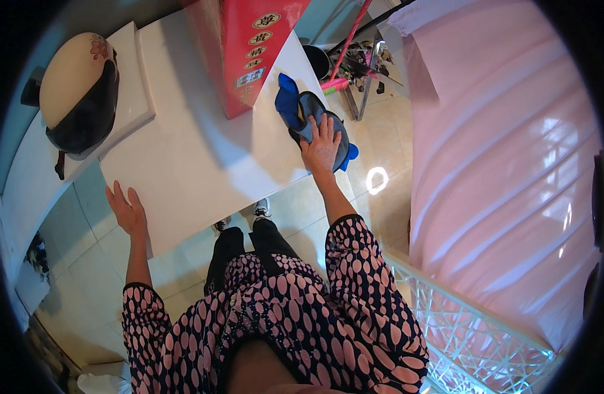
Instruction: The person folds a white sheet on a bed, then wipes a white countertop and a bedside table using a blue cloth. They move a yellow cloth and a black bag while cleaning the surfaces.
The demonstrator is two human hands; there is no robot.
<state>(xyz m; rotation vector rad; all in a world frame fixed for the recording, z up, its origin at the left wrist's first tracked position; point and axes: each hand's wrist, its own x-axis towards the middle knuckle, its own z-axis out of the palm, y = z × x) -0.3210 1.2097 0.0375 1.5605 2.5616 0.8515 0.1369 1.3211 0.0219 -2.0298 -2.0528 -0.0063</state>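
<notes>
My right hand (322, 145) lies over a blue and grey cloth with dark edging (299, 111), its fingers spread and bent onto the fabric. The cloth is bunched at the right end of a white table top (184, 162), and part of it hangs past the edge. At the table's left edge, my left hand (127, 212) has its fingers apart and holds nothing. Whether it touches the edge I cannot tell. A tall red box with gold-framed writing (243, 64) stands on the table, left of the cloth.
On a raised white ledge (144, 93) rests a rounded beige and black object (75, 93) with a red flower design. A pink-handled broom (349, 44) leans beside a black bin (316, 61). Glossy pink sheeting (489, 162) spreads at right, above white latticework (469, 315).
</notes>
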